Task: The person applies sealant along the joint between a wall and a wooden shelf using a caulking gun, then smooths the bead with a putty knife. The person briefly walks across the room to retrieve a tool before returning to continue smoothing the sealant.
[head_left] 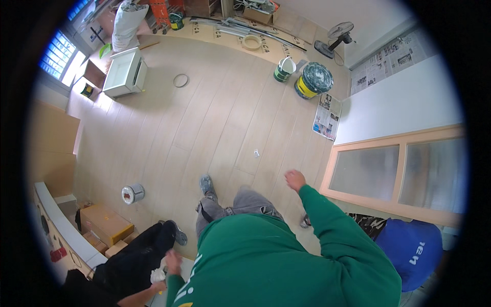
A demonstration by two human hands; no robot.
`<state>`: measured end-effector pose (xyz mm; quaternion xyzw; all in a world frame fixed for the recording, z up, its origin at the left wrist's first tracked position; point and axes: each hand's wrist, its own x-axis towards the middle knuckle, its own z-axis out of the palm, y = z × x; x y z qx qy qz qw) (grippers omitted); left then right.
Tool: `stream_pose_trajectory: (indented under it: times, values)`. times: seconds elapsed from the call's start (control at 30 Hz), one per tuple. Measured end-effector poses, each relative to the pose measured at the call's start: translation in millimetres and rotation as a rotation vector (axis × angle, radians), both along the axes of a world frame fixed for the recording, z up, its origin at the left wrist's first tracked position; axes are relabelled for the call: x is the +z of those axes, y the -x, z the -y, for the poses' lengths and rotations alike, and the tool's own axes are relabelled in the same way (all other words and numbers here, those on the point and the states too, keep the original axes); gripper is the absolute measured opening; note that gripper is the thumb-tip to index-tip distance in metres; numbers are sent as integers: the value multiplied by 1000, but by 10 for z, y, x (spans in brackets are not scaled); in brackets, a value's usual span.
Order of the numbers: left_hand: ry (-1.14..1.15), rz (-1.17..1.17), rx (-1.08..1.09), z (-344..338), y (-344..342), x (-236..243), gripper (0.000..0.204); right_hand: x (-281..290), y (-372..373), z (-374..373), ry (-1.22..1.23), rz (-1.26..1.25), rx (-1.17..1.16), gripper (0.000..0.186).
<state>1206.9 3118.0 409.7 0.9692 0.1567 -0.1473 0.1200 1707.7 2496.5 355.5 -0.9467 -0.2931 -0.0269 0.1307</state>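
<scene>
One crumpled white thing [157, 275] sat just beside the left hand [174, 262], a bit to its left by another person's hand [157, 287], and well apart from the loose, empty right hand [295, 180], but I couldn't tell whether the left one gripped it.

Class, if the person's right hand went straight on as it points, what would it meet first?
Probably nothing nearby: the way ahead and leftward of the right hand looks free. A small white scrap lies near that line, but on the floor, seemingly below the hand, though depth is unclear.
</scene>
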Motion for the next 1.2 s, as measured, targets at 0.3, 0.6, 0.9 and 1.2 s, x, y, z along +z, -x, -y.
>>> stream_pose_trajectory:
  times: [0.3, 0.6, 0.9, 1.2]
  values:
    - [894, 197, 927, -470, -4290, 1256, 42, 621, 567, 83, -132, -1536, -934, 30]
    - [620, 219, 794, 1050, -5726, 1002, 37, -586, -2270, 247, 418, -1105, 151, 32]
    - [549, 509, 1234, 1380, -5051, 1703, 36, -179, -5737, 109, 768, -394, 1176, 37]
    - [470, 693, 1368, -26, -4608, 1477, 35, -103, -4916, -4660, 492, -815, 567, 40]
